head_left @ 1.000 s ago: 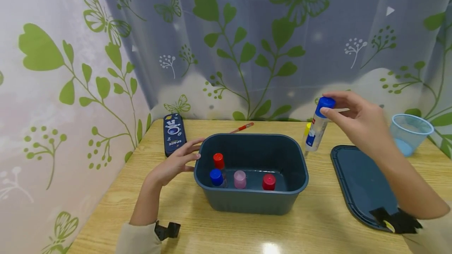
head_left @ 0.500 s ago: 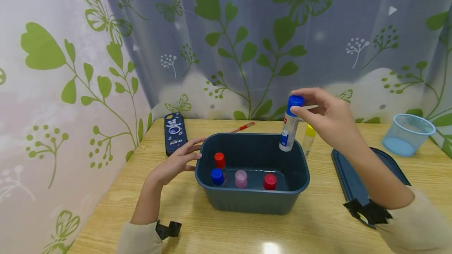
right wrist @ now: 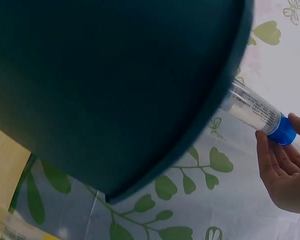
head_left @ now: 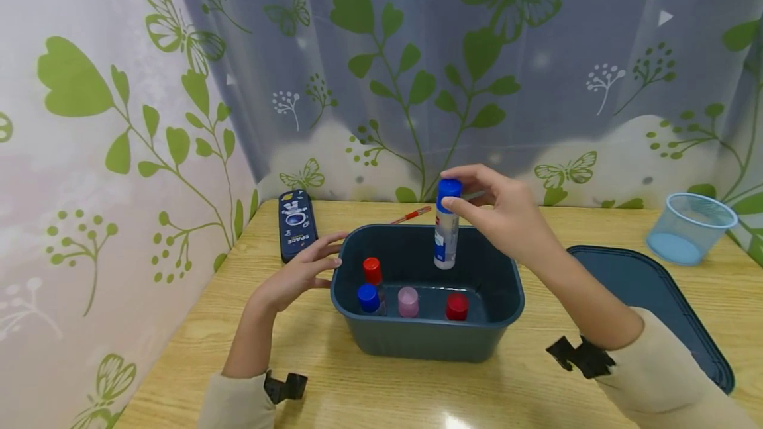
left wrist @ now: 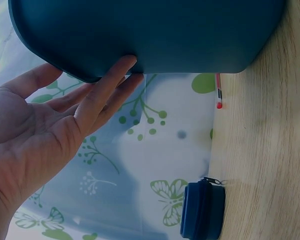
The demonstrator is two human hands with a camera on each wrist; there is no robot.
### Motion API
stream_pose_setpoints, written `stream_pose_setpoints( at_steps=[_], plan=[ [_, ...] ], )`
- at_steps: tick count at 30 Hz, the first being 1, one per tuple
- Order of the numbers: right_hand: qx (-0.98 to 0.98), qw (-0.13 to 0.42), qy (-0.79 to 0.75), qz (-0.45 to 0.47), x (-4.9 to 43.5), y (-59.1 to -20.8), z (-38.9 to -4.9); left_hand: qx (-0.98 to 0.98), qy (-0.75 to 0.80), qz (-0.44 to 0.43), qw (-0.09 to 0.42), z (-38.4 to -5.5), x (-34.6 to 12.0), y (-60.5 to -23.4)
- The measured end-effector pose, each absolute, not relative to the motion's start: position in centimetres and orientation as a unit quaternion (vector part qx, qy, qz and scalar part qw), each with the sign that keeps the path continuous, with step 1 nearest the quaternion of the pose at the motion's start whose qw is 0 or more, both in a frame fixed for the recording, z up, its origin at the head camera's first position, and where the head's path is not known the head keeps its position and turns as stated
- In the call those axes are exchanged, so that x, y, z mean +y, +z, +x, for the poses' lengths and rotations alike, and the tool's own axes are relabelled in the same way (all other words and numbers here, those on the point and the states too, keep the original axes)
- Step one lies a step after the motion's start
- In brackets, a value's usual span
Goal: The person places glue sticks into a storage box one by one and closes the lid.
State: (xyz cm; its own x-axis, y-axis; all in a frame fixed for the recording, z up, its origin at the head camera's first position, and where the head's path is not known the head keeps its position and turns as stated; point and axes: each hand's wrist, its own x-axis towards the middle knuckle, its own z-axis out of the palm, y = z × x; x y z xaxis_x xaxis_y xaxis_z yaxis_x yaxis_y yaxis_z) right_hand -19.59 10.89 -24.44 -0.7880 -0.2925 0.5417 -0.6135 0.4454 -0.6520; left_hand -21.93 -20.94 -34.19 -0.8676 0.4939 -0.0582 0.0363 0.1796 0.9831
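My right hand (head_left: 507, 214) pinches a clear glue stick (head_left: 446, 243) by its blue cap, upright over the dark bin (head_left: 417, 339), its lower end below the far rim. In the right wrist view, the bin's wall partly covers the glue stick (right wrist: 252, 107). My left hand (head_left: 301, 273) touches the bin's left side with fairly straight fingers; the left wrist view shows this hand (left wrist: 55, 115) with fingertips against the wall. Inside the bin stand a red-capped stick (head_left: 372, 271), a blue-capped stick (head_left: 368, 298), a pink-capped one (head_left: 408, 302) and a crimson-capped one (head_left: 457, 306).
A dark lid (head_left: 632, 270) lies right of the bin, partly under my right forearm. Behind it stands a light-blue mesh basket (head_left: 685, 237). At the back left is a navy space-print pencil case (head_left: 296, 227). A red pen (head_left: 412, 214) lies behind the bin, near the curtain.
My right hand has carried the blue-capped glue stick leftward from beside the bin to over its middle, and lower. The yellow-capped stick is now hidden in the head view. My left hand stays put.
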Motion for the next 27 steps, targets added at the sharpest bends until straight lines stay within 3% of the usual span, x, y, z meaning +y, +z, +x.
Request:
stream_pose_setpoints(
  at_steps=[27],
  plan=[
    [-0.824,0.084,0.467,0.309,6.9,-29.0,-21.2,0.747,0.613,0.175,0.187,-22.0,-21.0,-34.3]
  ],
)
